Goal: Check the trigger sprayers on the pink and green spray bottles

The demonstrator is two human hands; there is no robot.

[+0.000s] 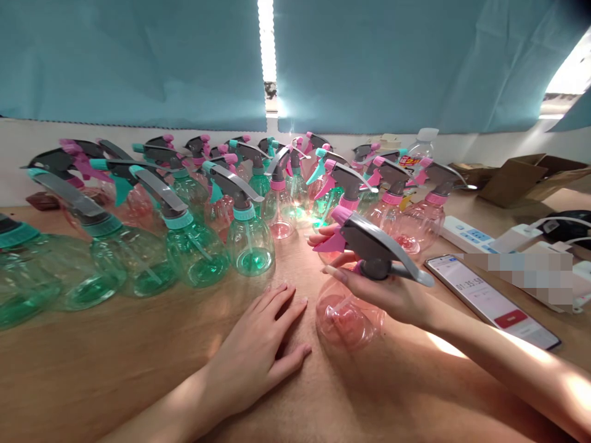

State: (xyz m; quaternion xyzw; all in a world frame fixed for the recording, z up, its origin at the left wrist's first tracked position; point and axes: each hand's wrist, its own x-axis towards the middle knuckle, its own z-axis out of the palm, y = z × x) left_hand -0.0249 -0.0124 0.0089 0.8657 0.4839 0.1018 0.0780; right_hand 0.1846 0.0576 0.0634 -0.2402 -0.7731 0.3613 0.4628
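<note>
My right hand (383, 286) is wrapped round the neck of a pink spray bottle (349, 317) with a grey and pink trigger head (369, 243); the bottle stands on the wooden table (115, 363) in front of me. My left hand (258, 351) lies flat on the table just left of that bottle, fingers spread, holding nothing. Behind both hands stand several green spray bottles (249, 243) on the left and pink spray bottles (415, 218) on the right, in rows.
A smartphone (492, 301) showing a timer lies on the table at the right. A white power strip (468, 235), cables and chargers sit beyond it. Cardboard boxes (521, 178) stand at the far right. Blue curtains (138, 61) hang behind the table.
</note>
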